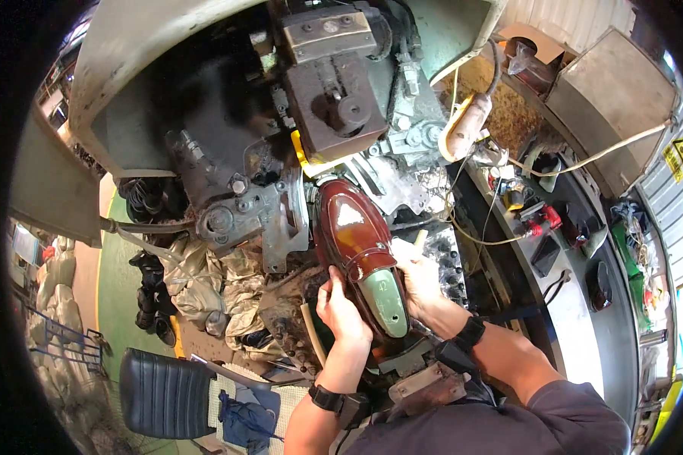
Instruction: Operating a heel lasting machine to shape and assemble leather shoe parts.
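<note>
A glossy reddish-brown leather shoe point(349, 220) is fitted over a green shoe last point(387, 301), whose top shows in the shoe's opening. Its toe points away from me, up against the middle of a machine point(334, 106) with metal jaws around it. My left hand point(344, 309) is closed along the left side of the heel half. On the right side, my right hand point(420, 279) grips near the opening, with its fingers partly hidden. Whether the machine's jaws clamp the toe cannot be made out.
Metal plates point(239, 216) of the machine stand close on the left. A corded lamp-like piece point(465, 127) hangs at the right. Farther right, a bench point(577, 318) carries a red tool point(542, 220) and a phone point(545, 255). A black chair point(167, 392) stands at lower left.
</note>
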`<action>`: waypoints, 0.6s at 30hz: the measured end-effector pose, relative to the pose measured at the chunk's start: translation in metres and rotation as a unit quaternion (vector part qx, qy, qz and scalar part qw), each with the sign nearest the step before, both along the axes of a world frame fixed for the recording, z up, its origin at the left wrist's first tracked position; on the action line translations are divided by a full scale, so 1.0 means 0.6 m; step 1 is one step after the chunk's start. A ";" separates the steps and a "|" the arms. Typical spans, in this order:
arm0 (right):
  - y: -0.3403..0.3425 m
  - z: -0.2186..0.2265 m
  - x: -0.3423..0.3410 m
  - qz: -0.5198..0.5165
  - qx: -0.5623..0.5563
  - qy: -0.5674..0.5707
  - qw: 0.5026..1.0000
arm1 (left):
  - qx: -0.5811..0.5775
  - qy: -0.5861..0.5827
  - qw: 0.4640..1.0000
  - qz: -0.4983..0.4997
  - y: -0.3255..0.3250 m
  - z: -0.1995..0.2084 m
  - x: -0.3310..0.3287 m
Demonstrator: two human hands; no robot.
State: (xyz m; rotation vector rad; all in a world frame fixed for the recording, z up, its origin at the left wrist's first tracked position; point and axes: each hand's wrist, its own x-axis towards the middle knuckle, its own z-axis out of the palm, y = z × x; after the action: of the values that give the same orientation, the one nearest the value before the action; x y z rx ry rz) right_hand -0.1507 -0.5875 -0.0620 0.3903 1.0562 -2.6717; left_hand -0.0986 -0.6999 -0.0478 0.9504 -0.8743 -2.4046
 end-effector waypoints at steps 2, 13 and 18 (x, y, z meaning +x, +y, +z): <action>-0.004 -0.001 -0.008 0.002 0.001 0.007 1.000 | 0.001 0.001 1.000 0.001 -0.005 0.003 -0.007; -0.010 0.003 -0.011 -0.010 0.054 -0.011 0.998 | 0.120 0.031 0.990 -0.063 -0.027 0.000 -0.013; -0.011 0.000 -0.015 -0.003 0.022 -0.012 1.000 | 0.128 0.040 0.988 -0.080 -0.029 -0.015 -0.011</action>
State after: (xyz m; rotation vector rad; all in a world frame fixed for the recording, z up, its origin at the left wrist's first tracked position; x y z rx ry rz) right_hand -0.1595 -0.5939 -0.0618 0.4341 1.1110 -2.6468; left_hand -0.1053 -0.7175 -0.0569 0.8941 -0.6449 -2.7225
